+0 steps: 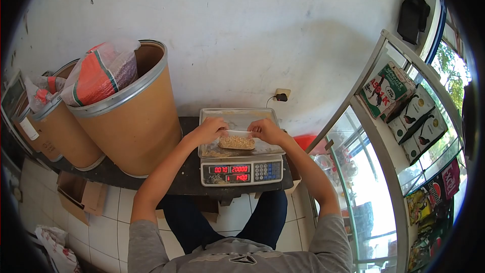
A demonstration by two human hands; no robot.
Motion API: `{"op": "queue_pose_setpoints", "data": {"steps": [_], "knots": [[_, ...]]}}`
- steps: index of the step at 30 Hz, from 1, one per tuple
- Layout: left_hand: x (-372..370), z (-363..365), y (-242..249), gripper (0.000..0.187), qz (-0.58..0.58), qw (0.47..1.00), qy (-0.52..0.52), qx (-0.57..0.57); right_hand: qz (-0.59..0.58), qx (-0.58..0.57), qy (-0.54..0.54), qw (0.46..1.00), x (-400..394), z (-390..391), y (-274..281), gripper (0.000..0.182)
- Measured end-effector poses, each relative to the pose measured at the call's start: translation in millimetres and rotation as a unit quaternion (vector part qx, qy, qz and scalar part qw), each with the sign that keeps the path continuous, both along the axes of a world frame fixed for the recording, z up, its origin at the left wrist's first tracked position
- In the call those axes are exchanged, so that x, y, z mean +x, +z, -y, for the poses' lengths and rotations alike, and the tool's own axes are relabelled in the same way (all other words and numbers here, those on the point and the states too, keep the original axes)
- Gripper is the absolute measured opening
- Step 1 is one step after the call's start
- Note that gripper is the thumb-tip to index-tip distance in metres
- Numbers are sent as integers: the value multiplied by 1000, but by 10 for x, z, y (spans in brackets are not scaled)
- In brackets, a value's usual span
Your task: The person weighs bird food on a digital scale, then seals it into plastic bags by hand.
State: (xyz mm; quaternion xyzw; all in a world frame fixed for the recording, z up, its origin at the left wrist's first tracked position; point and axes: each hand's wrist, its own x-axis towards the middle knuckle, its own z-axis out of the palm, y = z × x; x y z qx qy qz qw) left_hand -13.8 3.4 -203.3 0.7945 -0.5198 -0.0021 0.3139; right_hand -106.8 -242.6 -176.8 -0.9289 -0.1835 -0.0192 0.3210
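A clear plastic bag of yellowish grain lies over the metal tray of a digital scale. My left hand pinches the upper left corner of the bag, fingers closed. At the upper right corner, the fingers of my right hand are closed on the plastic too. The grain is gathered along the bag's lower part, below both hands. Red digits on the scale read 0.070, 20000 and 140.0.
Large brown drums stand at the left, one with an orange and white sack in its mouth. A glass display case with packets rises at the right. Behind the scale, a black plug sits in the wall socket.
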Motion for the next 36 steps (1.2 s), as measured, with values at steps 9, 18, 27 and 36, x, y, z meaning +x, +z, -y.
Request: {"op": "queue_pose_setpoints", "data": {"steps": [9,18,27,36], "knots": [[-48,27,-143,12,14,999,29,-24,49,32,-18,998,-9,56,-170,15],[-6,28,-259,11,6,998,52,-44,-4,17,-64,998,80,67,-313,16],[-103,2,-137,10,-89,993,73,-23,-49,150,-70,985,91,2,-367,21],[40,-74,-227,19,-7,1000,1,23,-82,119,51,988,152,138,-361,19]]}}
